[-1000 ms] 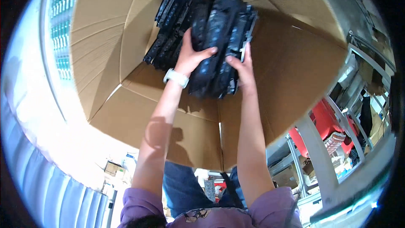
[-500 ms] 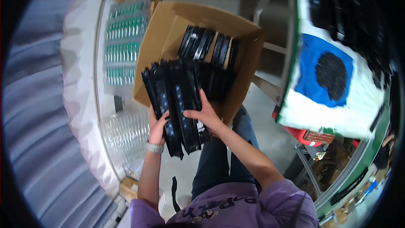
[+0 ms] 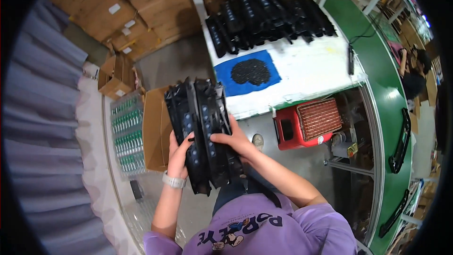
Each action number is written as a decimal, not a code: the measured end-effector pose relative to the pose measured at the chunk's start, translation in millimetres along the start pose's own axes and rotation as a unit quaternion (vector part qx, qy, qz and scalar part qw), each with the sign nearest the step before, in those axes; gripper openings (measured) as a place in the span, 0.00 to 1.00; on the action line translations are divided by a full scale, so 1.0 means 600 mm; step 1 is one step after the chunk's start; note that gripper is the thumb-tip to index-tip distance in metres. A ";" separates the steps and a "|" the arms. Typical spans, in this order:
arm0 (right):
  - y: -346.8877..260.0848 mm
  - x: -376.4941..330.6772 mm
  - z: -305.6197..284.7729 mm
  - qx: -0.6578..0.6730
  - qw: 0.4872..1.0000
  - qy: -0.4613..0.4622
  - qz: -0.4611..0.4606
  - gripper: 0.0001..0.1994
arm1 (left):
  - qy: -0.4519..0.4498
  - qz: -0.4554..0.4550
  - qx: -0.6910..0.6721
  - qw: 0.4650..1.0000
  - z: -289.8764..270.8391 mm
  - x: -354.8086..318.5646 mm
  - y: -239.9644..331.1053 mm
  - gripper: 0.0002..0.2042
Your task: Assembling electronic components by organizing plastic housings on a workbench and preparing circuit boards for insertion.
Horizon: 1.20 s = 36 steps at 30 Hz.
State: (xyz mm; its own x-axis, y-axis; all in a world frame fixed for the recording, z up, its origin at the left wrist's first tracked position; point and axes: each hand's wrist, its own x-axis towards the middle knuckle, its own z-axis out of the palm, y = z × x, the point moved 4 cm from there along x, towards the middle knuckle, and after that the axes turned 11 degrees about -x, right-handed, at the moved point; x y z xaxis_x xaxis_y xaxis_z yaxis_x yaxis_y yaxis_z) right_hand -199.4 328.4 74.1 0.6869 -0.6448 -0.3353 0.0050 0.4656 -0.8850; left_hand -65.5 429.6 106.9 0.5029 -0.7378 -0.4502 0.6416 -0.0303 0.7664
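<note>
I hold a stack of long black plastic parts (image 3: pixel 198 127) upright in front of my chest with both hands. My left hand (image 3: pixel 178 153), with a white watch at the wrist, presses the stack's left side. My right hand (image 3: pixel 236 142) clamps its right side, fingers across the front. Behind the stack stands an open cardboard box (image 3: pixel 153 130) on the floor. Further ahead a white table (image 3: pixel 306 73) carries a heap of the same black parts (image 3: pixel 269 14) and a blue mat with small black pieces (image 3: pixel 250 72).
A red crate (image 3: pixel 309 123) sits under the table. A green conveyor (image 3: pixel 394 113) curves along the right with black parts on it; another person (image 3: pixel 415 73) works beside it. Stacked cardboard boxes (image 3: pixel 132 14) stand at the back left, trays of green items (image 3: pixel 126 134) left of the box.
My hands lifted the stack of black parts out of the cardboard box and brought it toward my chest. My view swung from the box to the white table and conveyor.
</note>
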 end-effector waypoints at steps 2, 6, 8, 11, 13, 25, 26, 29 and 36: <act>-0.060 -0.015 -0.054 0.038 0.999 0.010 -0.012 0.36 | -0.047 -0.017 0.006 0.999 0.088 0.016 0.004 0.28; -0.188 -0.035 -0.185 0.034 0.993 0.064 -0.097 0.35 | -0.113 0.001 0.063 0.992 0.276 0.061 0.008 0.31; -0.246 -0.032 -0.262 0.038 0.991 0.077 -0.100 0.34 | -0.151 0.012 0.079 0.985 0.385 0.082 0.006 0.33; -0.341 -0.013 -0.379 0.038 0.985 0.080 -0.148 0.31 | -0.194 0.008 0.090 0.977 0.539 0.139 -0.006 0.33; -0.382 0.011 -0.474 0.023 0.979 0.118 -0.165 0.31 | -0.187 0.000 0.083 0.979 0.646 0.171 -0.027 0.19; -0.566 0.368 -0.984 -0.016 0.992 0.104 -0.075 0.55 | -0.153 -0.006 0.073 0.985 1.043 0.593 -0.170 0.27; -0.571 0.397 -0.992 -0.046 0.990 0.114 -0.063 0.57 | -0.143 -0.011 0.067 0.987 1.037 0.645 -0.184 0.29; -0.585 0.478 -1.005 -0.123 0.986 0.086 -0.079 0.53 | -0.042 0.041 0.158 0.986 0.983 0.775 -0.224 0.36; -0.571 0.514 -1.103 -0.452 0.877 0.157 -0.037 0.56 | 0.143 0.081 0.404 0.900 1.029 0.711 -0.256 0.48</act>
State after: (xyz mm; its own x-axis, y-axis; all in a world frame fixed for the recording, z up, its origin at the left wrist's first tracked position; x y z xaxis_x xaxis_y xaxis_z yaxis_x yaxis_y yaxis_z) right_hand -470.3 -431.5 60.1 0.4734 -0.8547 -0.2131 -0.6357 -0.1641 -0.7543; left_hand -306.9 -296.7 79.9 0.7545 -0.5770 -0.3125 -0.0274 -0.5035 0.8636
